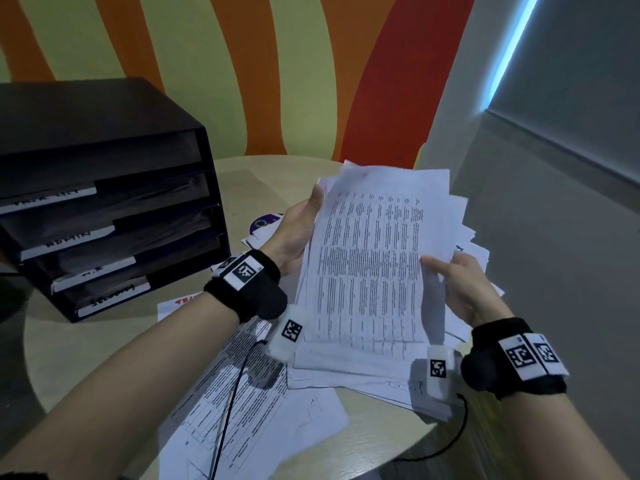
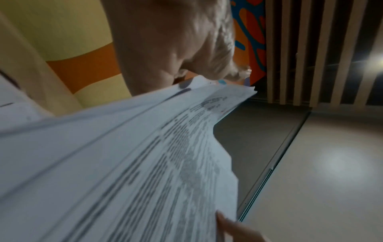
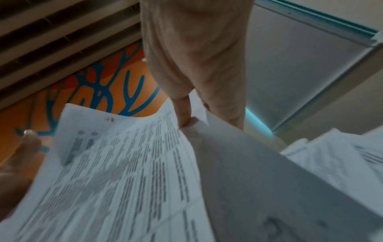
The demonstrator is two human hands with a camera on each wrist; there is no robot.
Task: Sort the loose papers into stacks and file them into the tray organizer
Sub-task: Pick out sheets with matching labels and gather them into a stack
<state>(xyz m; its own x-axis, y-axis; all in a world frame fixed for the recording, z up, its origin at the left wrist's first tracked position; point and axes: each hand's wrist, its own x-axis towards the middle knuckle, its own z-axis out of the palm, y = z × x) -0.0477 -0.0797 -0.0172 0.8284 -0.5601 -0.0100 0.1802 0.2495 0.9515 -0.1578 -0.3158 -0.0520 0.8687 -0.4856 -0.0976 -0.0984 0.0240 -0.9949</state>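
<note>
Gripping paper stack between them: left hand and right hand.

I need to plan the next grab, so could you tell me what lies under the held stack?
Under the held stack, loose papers are spread over the round table. Whatever sits directly beneath is covered.

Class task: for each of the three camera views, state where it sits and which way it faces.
Head: worn high, looks down at table, both hands, forearms.
Left wrist: looks along left hand over held papers.
Right wrist: looks along right hand, upward toward the ceiling.
Shared: the held papers.
</note>
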